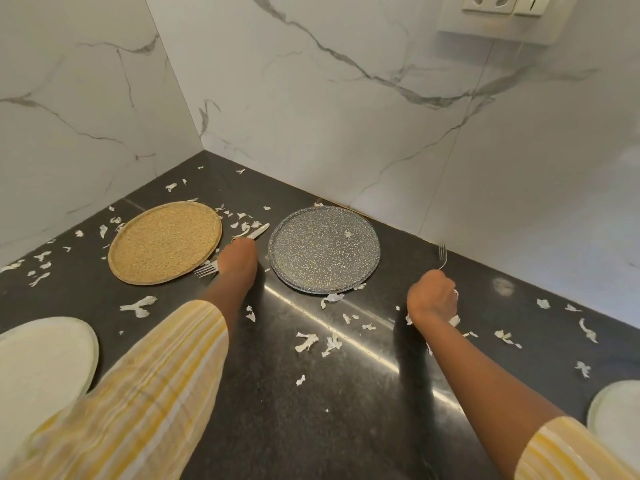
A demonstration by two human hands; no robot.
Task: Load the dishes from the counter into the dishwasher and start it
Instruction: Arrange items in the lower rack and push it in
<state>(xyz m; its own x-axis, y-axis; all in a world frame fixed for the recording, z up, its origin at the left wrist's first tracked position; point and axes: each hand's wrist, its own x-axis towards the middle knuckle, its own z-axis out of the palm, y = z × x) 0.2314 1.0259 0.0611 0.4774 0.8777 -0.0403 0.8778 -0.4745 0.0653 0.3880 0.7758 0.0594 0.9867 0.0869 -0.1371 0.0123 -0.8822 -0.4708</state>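
On the dark counter a tan speckled plate lies at the left and a dark grey speckled plate lies to its right. Between them my left hand reaches down onto a knife whose blade sticks out past the fingers; whether the fingers grip it is hidden. A fork lies just left of that hand, tines pointing left. My right hand is fisted round the handle of a second fork, tines pointing up, right of the grey plate.
A pale plate sits at the near left and another pale plate at the near right edge. White scraps are scattered over the counter. Marble walls form a corner behind. A socket block hangs at upper right.
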